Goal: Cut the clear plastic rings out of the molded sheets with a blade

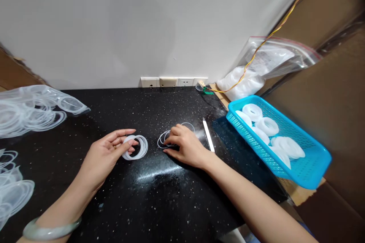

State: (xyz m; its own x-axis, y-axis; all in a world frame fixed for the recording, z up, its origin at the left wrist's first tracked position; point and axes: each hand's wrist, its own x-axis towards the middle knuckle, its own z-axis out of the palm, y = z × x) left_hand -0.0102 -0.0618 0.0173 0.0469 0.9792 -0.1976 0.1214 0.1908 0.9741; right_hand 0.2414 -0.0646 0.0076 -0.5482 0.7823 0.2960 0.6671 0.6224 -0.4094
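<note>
Our left hand (pixel 110 152) pinches a small stack of thin translucent white rings (pixel 136 146); our right hand (pixel 182 145), fingers pressed flat, should slide the loose scattered rings (pixel 167 138) singly across the black speckled countertop (pixel 159 190).

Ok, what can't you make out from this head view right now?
- Loose rings: partly under the right hand; count unclear.
- Stack of rings: left hand fingers cover part; number too fine.
- Ring piles: cut off by left edge.
- Plastic bag: contents blurred behind film.
</note>
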